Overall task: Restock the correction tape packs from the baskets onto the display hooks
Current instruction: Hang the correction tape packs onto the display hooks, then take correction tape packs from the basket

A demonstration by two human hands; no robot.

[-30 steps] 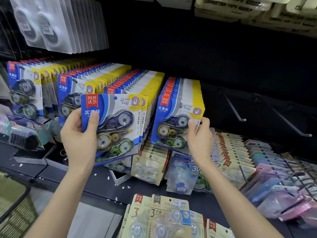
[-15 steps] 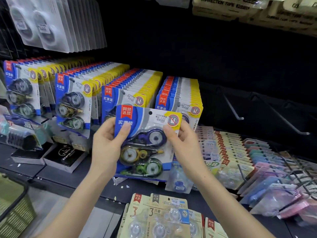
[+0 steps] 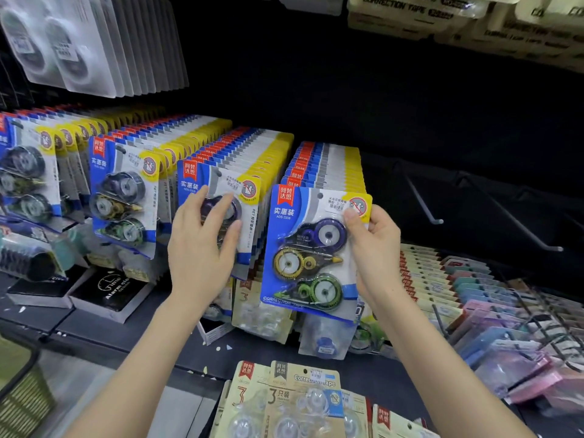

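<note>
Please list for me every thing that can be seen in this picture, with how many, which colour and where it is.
held correction tape pack: one, blue and yellow card, centre, before the fourth row
hung pack rows: four, blue and yellow, on hooks, left to centre
empty hooks: at least two, metal, right of the rows
clear packs: several, grey-white, upper left
beige packs: several, beige, bottom centre
pastel packs: many, pink and blue, lower right
black boxes: two, black, lower-left shelf
basket: one, green, bottom left corner
left hand: fingers rest on the third row's front pack
right hand: pinches the held pack's right edge
</note>
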